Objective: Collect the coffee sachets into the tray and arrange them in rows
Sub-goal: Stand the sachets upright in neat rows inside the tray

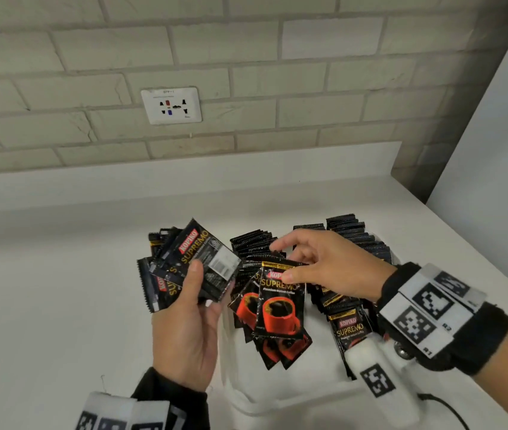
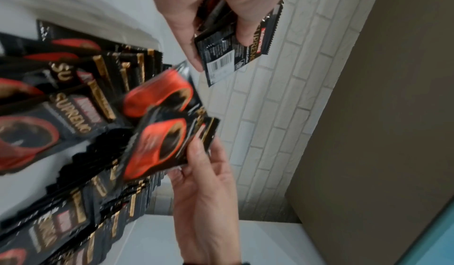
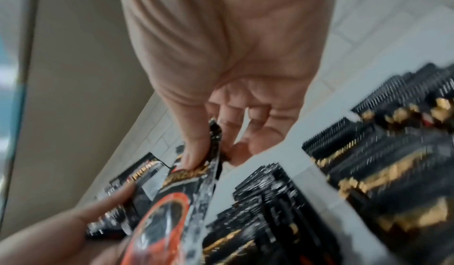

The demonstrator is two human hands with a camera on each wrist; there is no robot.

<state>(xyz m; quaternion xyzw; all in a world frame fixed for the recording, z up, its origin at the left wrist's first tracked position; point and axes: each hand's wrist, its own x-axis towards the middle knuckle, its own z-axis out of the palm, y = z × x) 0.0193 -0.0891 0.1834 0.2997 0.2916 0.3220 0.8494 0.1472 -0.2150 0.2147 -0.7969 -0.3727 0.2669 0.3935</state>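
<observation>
White counter (image 1: 60,290) runs up to a pale brick wall (image 1: 246,57) with a socket plate (image 1: 171,105) on it, and the white tray (image 1: 280,395) sits at the near right of that counter, holding the coffee sachets. We have our left hand (image 1: 184,333) just left of the tray, fingers and thumb curled round a fanned bundle of sachets (image 1: 190,268), some face up and some showing the barcode side. Our right hand (image 1: 324,268) is over the middle of the tray, thumb and fingers pinching the top edge of a single sachet (image 1: 282,301) that hangs with the red cup facing us; a few loose ones (image 1: 273,349) lie crooked beneath it. Upright packed rows (image 1: 358,240) fill the far and right parts of the tray, and another row (image 1: 252,243) stands behind the held sachet. To do this step well, we judge it best to keep the pinch near the top seam so the sachet hangs straight, turn it to face the same way as its neighbours, and slide it down against the end of a row rather than drop it. The left bundle looks loosely fanned, so we should square it before feeding more, or some may slip out. The wrist views are blurred, so finer contact is hard to tell.
</observation>
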